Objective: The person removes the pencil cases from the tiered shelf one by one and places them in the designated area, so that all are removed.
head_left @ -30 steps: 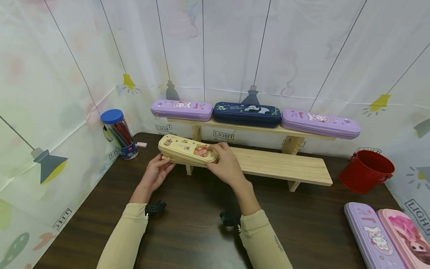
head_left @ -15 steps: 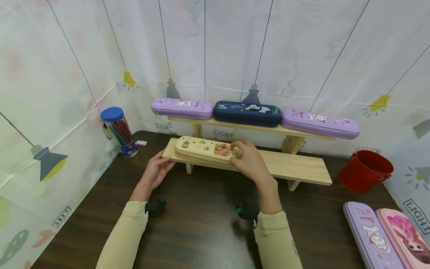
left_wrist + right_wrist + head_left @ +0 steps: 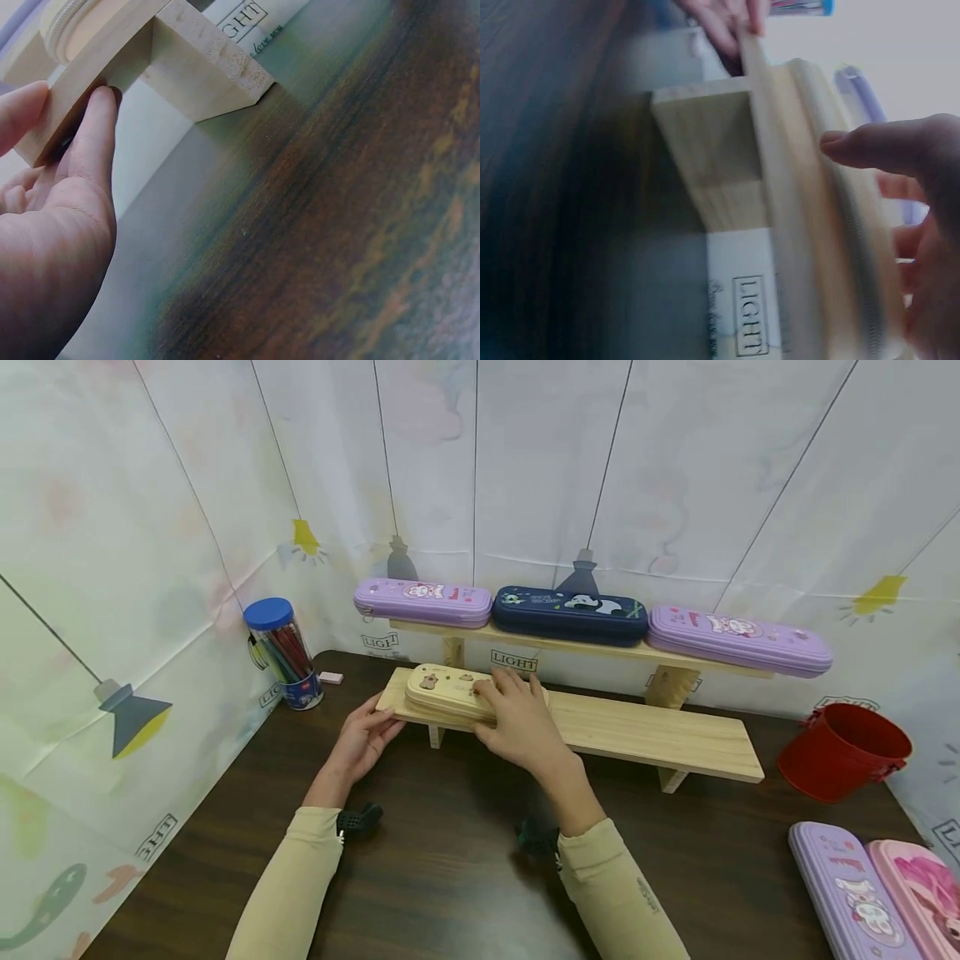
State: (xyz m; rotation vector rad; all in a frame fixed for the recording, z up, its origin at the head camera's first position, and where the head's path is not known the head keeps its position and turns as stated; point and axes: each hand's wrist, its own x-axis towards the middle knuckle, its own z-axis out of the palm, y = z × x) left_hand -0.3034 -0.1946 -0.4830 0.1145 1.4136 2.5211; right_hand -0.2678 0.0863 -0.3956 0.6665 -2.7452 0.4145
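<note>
A cream-yellow pencil case (image 3: 442, 691) with cartoon prints lies on the left part of the lower wooden shelf (image 3: 652, 727). My right hand (image 3: 521, 722) is over its middle and right part, covering much of the lid. In the blurred right wrist view, the straight thumb (image 3: 870, 146) reaches the case's zipped front side, while the other fingers lie over its top. My left hand (image 3: 360, 743) holds the shelf's left end. The left wrist view shows the shelf board (image 3: 82, 75) between fingers of that hand (image 3: 60, 225).
On the upper shelf stand a purple case (image 3: 423, 603), a navy panda case (image 3: 570, 617) and another purple case (image 3: 738, 641). A pen tub (image 3: 285, 652) and eraser (image 3: 331, 677) are left; a red bucket (image 3: 832, 764), purple case (image 3: 855, 893) and pink case (image 3: 918, 885) right.
The yellow case slid right along the lower shelf, carried by my right hand, and then stayed put. My right hand has since shifted left over the lid. My left hand keeps its place.
</note>
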